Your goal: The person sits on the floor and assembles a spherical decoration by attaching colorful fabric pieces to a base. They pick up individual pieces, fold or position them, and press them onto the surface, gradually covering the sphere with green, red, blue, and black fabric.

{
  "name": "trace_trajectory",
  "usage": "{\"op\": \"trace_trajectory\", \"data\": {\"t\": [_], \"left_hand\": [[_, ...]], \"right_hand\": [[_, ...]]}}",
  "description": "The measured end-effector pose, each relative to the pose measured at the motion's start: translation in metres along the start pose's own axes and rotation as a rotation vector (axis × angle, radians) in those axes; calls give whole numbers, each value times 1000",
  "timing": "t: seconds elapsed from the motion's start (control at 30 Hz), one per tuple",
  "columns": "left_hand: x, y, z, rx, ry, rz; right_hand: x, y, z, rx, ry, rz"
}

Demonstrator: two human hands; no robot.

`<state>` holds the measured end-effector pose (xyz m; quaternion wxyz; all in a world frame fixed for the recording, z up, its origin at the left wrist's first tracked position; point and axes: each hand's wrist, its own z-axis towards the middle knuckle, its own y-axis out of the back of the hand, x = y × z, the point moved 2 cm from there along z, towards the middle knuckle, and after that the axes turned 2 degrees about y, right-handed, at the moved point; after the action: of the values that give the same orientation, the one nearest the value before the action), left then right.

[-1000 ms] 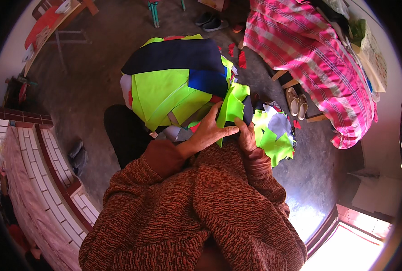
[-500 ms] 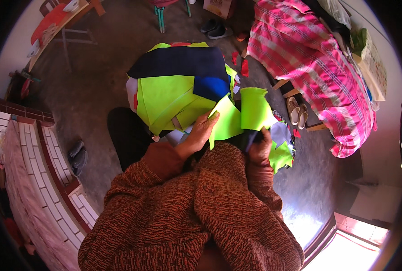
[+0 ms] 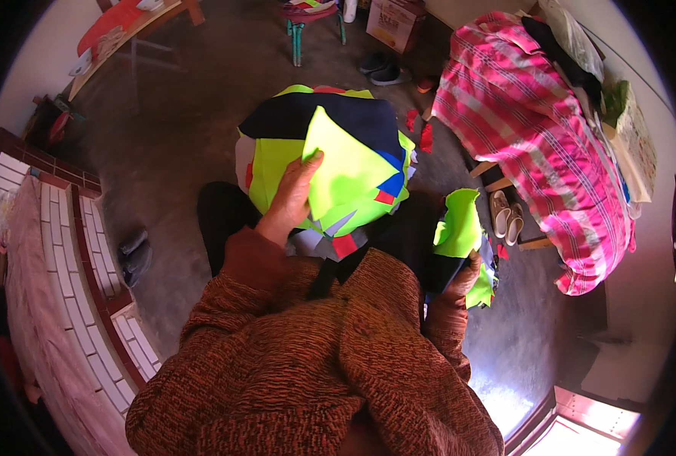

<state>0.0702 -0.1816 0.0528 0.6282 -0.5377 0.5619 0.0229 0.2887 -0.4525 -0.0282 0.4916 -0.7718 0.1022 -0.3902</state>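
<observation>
My left hand (image 3: 292, 196) pinches the edge of a neon yellow-green fabric piece (image 3: 345, 169), thumb on top, above a round heap of fabric pieces. Dark navy cloth (image 3: 281, 115) and more neon fabric (image 3: 266, 171) make up that heap, with bits of blue, red and grey showing. My right hand (image 3: 463, 277) is low at my right side, its fingers closed on another neon green fabric piece (image 3: 460, 224) that curls upward. Dark material lies beside those fingers; I cannot make out whether it is held. Below the hand shows a smaller group of neon and grey scraps (image 3: 481, 291).
A bed or bench under a pink checked cloth (image 3: 520, 144) stands at the right, with beige shoes (image 3: 507, 216) beside it. Red scraps (image 3: 426, 138) and dark shoes (image 3: 386, 70) lie on the floor ahead. A green-legged stool (image 3: 296, 42) stands at the back.
The two neon pieces, close together before, are now apart. My left hand has carried its piece forward over the heap; my right hand has lowered to the right with the other.
</observation>
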Motion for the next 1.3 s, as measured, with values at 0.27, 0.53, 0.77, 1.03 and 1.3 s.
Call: {"op": "trace_trajectory", "data": {"t": [0.27, 0.53, 0.77, 1.03, 1.3], "left_hand": [[-25, 73, -10, -185, -118, 109], [-37, 91, -8, -259, -297, 203], [-40, 98, -6, -367, -455, 359], [-48, 39, -30, -527, -834, 917], [44, -56, -39, 273, -505, 886]], "right_hand": [[-32, -25, -4, -39, -59, -119], [-33, -32, -6, -98, -74, -192], [-32, -33, -11, -103, -72, -179], [-39, -31, -2, -69, -17, -220], [-41, -58, -13, 18, 80, -517]]}}
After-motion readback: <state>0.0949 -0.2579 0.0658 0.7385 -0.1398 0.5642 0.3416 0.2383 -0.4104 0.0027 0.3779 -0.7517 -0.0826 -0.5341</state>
